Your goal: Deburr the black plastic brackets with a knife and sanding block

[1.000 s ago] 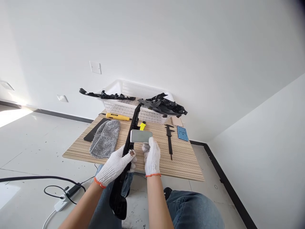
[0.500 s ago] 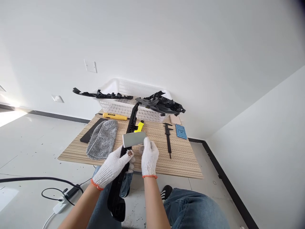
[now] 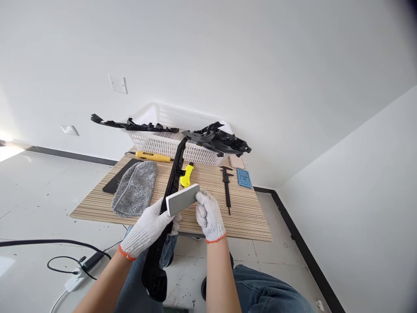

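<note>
Left hand (image 3: 148,228) wraps the black strip (image 3: 172,184) mid-length, 7-to-1 o'clock, presumably steadying it. Right hand (image 3: 210,214) pinches the grey block (image 3: 182,201) at its 2 o'clock end, likely keeping the broad face free; block-strip contact can't be told. From block: grey cloth (image 3: 138,187) about 10, caliper (image 3: 227,187) about 2, seemingly for easy reach. White basket (image 3: 156,142) at 12, long parts (image 3: 218,140) overhanging its rim.

White knit gloves (image 3: 145,231) with orange cuffs (image 3: 216,239); blue jeans (image 3: 270,290)
</note>
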`<state>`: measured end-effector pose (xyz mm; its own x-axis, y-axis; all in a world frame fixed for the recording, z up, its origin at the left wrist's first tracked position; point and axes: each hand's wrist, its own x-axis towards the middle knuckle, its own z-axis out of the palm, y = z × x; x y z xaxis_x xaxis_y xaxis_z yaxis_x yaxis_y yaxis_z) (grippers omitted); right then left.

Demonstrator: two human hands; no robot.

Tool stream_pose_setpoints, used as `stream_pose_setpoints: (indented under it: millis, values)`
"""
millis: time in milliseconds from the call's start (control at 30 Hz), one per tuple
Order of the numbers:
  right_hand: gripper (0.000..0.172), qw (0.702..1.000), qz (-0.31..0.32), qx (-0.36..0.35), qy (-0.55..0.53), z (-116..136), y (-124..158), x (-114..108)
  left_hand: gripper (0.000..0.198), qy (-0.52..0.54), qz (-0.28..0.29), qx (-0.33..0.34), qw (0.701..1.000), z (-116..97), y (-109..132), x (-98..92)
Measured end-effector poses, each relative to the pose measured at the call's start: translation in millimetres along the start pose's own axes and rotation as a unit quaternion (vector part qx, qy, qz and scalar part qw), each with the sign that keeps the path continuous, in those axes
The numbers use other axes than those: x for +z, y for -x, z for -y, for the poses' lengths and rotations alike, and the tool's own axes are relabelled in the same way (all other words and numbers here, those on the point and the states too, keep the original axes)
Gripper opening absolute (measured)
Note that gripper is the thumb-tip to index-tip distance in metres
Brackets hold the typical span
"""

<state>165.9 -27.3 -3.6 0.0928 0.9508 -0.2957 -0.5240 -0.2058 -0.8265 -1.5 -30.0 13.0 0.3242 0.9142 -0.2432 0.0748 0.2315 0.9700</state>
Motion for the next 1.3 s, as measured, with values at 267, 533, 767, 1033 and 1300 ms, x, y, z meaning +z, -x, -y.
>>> stream_pose_setpoints:
  millis: [267, 533, 767, 1033, 1300]
  values:
    - [0.037, 0.988, -0.051, -0.034, -0.143, 5, 0, 1, 0.035, 0.009, -0.013, -0.005, 1.0, 3, -1, 0.9]
    - [0.04, 0.995, -0.068, -0.069, -0.015, -8, -2, 11, 0.036, 0.067, -0.012, -0.029, 0.997, 4, -1, 2.3]
    - [0.044, 0.985, -0.023, -0.158, 0.066, -18, -2, 14, 0.031, -0.096, -0.047, 0.026, 0.994, 4, -4, -1.9]
    - [0.063, 0.978, -0.074, -0.167, 0.104, -16, -1, 22, 0.033, -0.133, -0.052, 0.031, 0.989, 7, -4, -4.0]
    - [0.028, 0.988, -0.07, -0.118, 0.076, -13, -5, 31, 0.034, -0.105, -0.036, 0.012, 0.994, -1, -1, 0.2]
